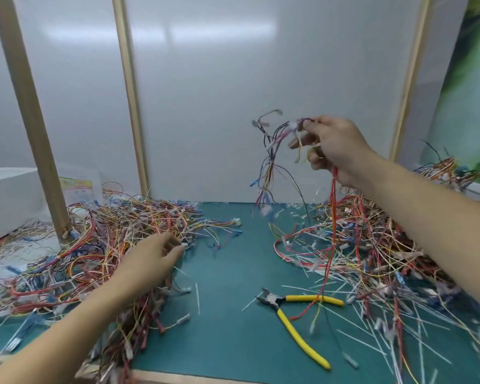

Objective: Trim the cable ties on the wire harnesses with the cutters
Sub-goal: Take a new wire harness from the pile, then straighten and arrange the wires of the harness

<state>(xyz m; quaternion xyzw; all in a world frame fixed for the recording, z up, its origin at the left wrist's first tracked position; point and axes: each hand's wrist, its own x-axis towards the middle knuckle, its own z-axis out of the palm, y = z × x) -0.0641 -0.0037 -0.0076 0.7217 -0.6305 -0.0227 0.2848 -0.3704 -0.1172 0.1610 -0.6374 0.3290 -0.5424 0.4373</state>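
Observation:
My right hand [333, 146] is raised above the table and grips a wire harness [270, 162], whose coloured wires and white cable ties dangle down; a red wire trails from it to the mat. My left hand [153, 259] rests on the left pile of harnesses [94, 245], fingers bent among the wires near a small white connector. The yellow-handled cutters [291, 311] lie open on the green mat [227, 328], untouched, below my right hand. A second tangle of harnesses [385, 259] covers the right side.
Cut white tie ends [197, 297] are scattered over the mat. Wooden posts [31, 120] stand at the left and back, before a white wall panel. A white box [6, 195] sits at far left. The table's front edge runs along the bottom.

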